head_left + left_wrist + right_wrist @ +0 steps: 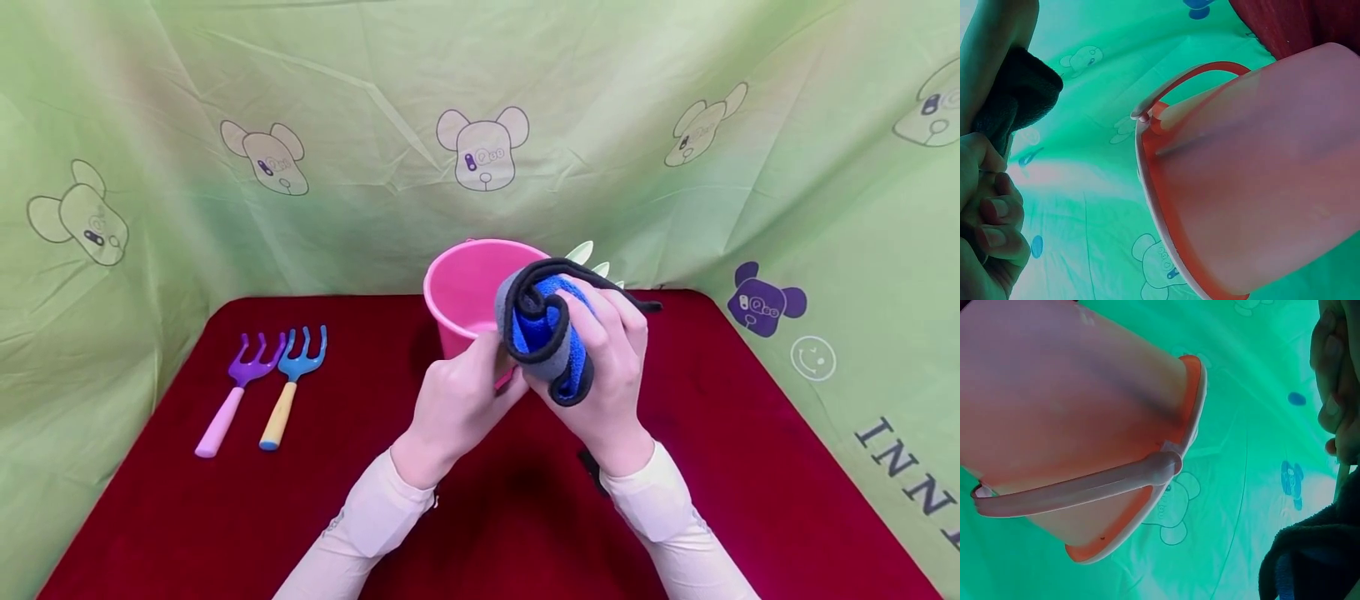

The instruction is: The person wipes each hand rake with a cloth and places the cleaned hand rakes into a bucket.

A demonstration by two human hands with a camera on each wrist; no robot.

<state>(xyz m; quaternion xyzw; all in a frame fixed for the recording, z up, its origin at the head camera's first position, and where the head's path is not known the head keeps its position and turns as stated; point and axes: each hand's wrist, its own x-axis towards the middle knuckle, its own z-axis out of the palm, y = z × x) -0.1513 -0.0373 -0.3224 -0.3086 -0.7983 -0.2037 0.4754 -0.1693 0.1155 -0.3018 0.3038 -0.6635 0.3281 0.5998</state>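
My right hand grips a bunched blue and grey cloth with black edging. Pale green prong tips of a hand fork stick out beyond the cloth, while most of its head is hidden. My left hand is just left of the cloth, fingers curled. A thin pale shaft runs from these curled fingers to the cloth in the right wrist view, so the left hand holds the fork's handle. Both hands are up in front of a pink bucket.
On the left of the red-covered table lie a purple hand fork with a pink handle and a blue one with a yellow handle. A green printed curtain hangs behind. The bucket's handle hangs at its side.
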